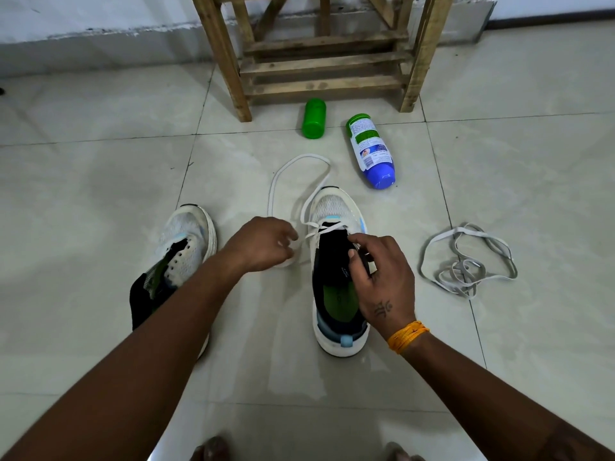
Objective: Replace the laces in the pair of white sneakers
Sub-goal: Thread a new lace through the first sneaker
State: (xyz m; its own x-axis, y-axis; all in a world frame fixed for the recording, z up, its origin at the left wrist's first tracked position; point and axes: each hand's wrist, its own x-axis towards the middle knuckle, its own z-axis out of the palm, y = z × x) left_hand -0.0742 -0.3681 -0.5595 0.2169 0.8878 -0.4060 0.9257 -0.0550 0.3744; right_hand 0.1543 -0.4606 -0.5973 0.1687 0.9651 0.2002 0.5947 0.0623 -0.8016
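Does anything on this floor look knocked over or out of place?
Yes. The blue-capped bottle lies on its side on the tiles, beside a green cap, apparently its lid. A loose lace lies tangled right of the shoe.

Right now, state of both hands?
Left hand: pinching the white flat lace.
Right hand: gripping the black tongue of the white mesh sneaker.

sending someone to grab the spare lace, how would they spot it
Start at the wooden stool, then come down to the sneaker being laced. On the tiles to its right lies the loose lace, tangled in a greyish heap and threaded through no shoe.
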